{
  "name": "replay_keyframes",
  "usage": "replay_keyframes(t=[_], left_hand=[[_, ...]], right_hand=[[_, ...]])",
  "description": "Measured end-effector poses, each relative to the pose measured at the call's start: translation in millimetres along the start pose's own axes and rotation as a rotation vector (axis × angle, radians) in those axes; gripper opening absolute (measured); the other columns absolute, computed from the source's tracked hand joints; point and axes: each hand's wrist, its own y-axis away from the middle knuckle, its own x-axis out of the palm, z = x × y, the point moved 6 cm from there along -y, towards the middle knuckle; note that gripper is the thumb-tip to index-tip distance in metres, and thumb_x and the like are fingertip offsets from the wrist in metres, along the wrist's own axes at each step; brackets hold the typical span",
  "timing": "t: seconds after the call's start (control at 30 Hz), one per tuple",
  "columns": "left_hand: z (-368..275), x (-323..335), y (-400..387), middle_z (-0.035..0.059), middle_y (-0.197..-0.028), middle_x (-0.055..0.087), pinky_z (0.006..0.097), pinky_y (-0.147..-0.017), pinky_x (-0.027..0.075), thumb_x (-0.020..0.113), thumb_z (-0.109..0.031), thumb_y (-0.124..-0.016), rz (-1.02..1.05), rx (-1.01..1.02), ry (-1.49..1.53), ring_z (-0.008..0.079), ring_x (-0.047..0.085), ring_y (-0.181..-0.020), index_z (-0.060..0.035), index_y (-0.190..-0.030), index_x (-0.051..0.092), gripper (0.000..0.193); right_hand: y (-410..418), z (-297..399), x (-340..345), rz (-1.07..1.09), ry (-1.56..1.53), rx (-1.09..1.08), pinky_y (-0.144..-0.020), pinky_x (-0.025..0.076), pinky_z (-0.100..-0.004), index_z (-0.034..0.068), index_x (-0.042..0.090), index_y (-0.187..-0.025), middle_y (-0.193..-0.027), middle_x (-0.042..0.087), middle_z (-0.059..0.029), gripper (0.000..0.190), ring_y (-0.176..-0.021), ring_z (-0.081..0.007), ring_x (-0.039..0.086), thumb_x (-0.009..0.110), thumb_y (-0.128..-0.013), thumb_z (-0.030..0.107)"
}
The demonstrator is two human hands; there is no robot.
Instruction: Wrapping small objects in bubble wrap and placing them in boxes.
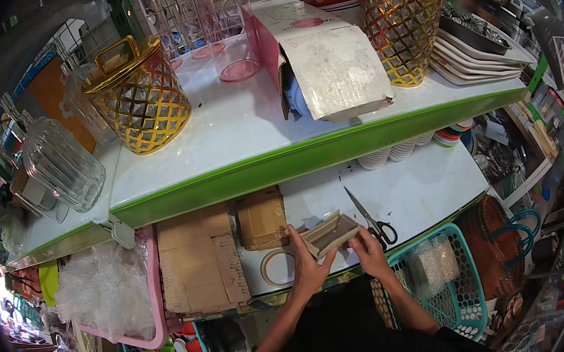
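Both hands hold a small tan open-topped box (pixel 320 248) with a raised flap or divider; whether it is card or wood I cannot tell. My left hand (pixel 307 267) grips its left end, thumb and fingers spread around it. The fingertips of my right hand (pixel 373 258) pinch its right corner. Just beyond my right hand, scissors with black handles (pixel 361 206) lie on the white lower shelf (pixel 315 193), blades pointing away. A roll of tape (pixel 264 272) lies flat left of my left hand. Beside it are a folded cardboard sheet (pixel 198 269) and a smaller cardboard piece (pixel 261 222).
The green-edged upper shelf (pixel 239 168) overhangs the work surface. It carries gold lattice baskets (pixel 145 100), glass bottles (pixel 64 164) and an opened carton (pixel 343 70). A pink bin (pixel 155 294) with clear plastic wrap stands left; a turquoise basket (pixel 474 279) stands right.
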Motion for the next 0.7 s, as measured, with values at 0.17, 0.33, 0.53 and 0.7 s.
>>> replay_keyframes(t=[0.17, 0.33, 0.53, 0.7], left_hand=[[-6, 5, 2, 0.0329, -0.15, 0.024, 0.0478, -0.114, 0.029, 0.075, -0.015, -0.086, 0.065, 0.025, -0.077, 0.0426, 0.034, -0.138, 0.0058, -0.155, -0.011, 0.112], [-4, 1, 6, 0.0336, -0.151, 0.021, 0.0478, -0.116, 0.026, 0.059, -0.02, -0.098, 0.13, 0.032, -0.099, 0.0475, 0.03, -0.138, 0.0065, -0.156, -0.006, 0.092], [-12, -5, 1, 0.0286, -0.156, 0.025, 0.0446, -0.118, 0.023, 0.039, -0.024, -0.107, 0.066, 0.042, 0.013, 0.0427, 0.03, -0.142, 0.0063, -0.157, 0.009, 0.066], [-17, 4, 14, 0.0248, -0.159, 0.026, 0.0458, -0.119, 0.022, 0.036, -0.019, -0.107, -0.112, 0.044, 0.004, 0.0411, 0.027, -0.147, 0.0041, -0.157, 0.016, 0.059]], right_hand=[[0, 12, 4, -0.129, -0.119, -0.022, -0.084, 0.051, -0.0294, -0.003, 0.051, -0.134, -0.105, 0.067, -0.0078, 0.035, -0.093, -0.0142, 0.064, 0.051, -0.106, 0.018], [1, -1, 2, -0.078, -0.169, -0.019, -0.08, 0.052, -0.0281, -0.003, 0.046, -0.141, -0.099, 0.067, -0.0078, 0.04, -0.087, -0.0125, 0.064, 0.051, -0.105, 0.013], [4, -4, 4, -0.111, -0.151, -0.007, -0.073, 0.053, -0.0267, 0.0, 0.043, -0.149, -0.093, 0.068, -0.0076, 0.047, -0.079, -0.0106, 0.063, 0.052, -0.104, 0.009], [5, -1, 4, -0.166, -0.089, 0.024, -0.067, 0.052, -0.0242, 0.003, 0.046, -0.148, -0.085, 0.068, -0.0056, 0.046, -0.07, -0.009, 0.062, 0.054, -0.103, 0.011]])
